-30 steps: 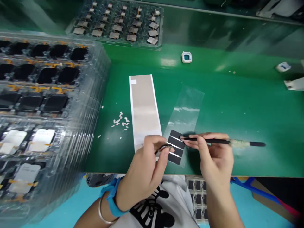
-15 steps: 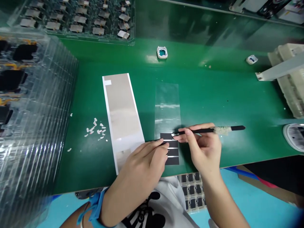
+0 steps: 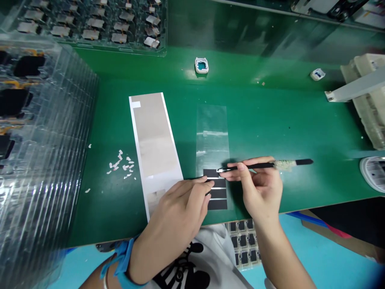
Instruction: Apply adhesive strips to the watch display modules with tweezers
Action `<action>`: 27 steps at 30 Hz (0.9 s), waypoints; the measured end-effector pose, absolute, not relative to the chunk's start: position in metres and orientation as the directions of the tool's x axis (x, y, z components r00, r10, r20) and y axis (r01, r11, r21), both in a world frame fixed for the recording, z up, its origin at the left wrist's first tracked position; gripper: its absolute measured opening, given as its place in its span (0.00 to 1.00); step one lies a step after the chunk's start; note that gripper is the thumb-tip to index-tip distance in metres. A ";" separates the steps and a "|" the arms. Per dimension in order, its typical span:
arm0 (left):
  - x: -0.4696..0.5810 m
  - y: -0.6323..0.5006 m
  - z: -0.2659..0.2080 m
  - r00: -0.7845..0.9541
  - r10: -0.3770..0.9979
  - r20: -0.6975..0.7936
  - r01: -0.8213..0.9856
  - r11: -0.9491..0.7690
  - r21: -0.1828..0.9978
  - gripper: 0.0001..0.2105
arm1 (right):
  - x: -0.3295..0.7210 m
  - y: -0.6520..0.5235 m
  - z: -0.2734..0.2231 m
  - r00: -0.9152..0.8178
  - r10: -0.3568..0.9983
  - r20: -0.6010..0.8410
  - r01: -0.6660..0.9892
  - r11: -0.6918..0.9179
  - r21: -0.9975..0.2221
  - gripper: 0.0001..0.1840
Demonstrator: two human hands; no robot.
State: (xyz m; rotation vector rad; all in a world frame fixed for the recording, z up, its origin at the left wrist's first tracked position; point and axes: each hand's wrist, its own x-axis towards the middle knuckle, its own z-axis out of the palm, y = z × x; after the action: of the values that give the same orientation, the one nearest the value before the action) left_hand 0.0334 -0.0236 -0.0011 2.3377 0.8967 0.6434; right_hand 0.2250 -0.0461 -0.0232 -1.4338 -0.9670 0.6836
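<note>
My right hand (image 3: 261,188) is closed in a pen grip on a slim black tool (image 3: 261,165) with pale, rough wrapping round its shaft. The tool's bright tip, with a small white bit at it, meets the top black strip on a clear plastic sheet (image 3: 212,120). Several black strips (image 3: 219,193) lie in a column on the sheet's near end. My left hand (image 3: 183,208) lies palm down beside them, fingertips pressing on their left side. Its fingers are bent, and a thin dark thing shows under them; its kind is hidden. A long beige sheet with white edges (image 3: 156,136) lies partly under the left hand.
White scraps (image 3: 120,164) are scattered on the green table (image 3: 264,132). Stacked clear trays (image 3: 60,132) stand at the left, another parts tray (image 3: 99,30) behind. A small white frame (image 3: 201,65) sits at the back. A white round container (image 3: 373,174) is at the right.
The black tool's rear end has shifted slightly right with my right hand, its tip still at the top strip. My left fingers have moved a little, so more of the dark thing shows.
</note>
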 end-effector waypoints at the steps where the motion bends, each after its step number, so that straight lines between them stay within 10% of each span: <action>1: 0.032 -0.024 0.000 0.636 0.742 0.213 0.447 -0.579 0.682 0.09 | 0.225 -0.046 -0.022 0.489 0.861 0.141 0.151 0.075 -0.986 0.05; 8: 0.024 -0.016 0.010 0.356 0.926 0.123 0.307 -0.240 0.921 0.06 | 0.197 -0.052 0.010 0.586 0.743 0.324 0.155 0.290 -0.944 0.07; 16: 0.013 -0.015 0.002 0.419 0.884 0.208 0.204 -0.315 0.927 0.23 | 0.145 -0.050 0.028 0.336 0.787 0.517 0.144 0.499 -0.854 0.14; 27: 0.010 -0.014 0.000 0.392 0.882 0.263 0.191 -0.358 0.914 0.24 | 0.131 -0.048 0.014 0.407 0.759 0.509 0.201 0.469 -0.860 0.13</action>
State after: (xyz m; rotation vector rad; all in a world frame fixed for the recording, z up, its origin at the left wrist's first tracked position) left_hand 0.0098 -0.0142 -0.0002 1.7933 0.9348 1.0129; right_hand 0.1308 -0.0479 0.0143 -1.0599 -1.1304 0.4502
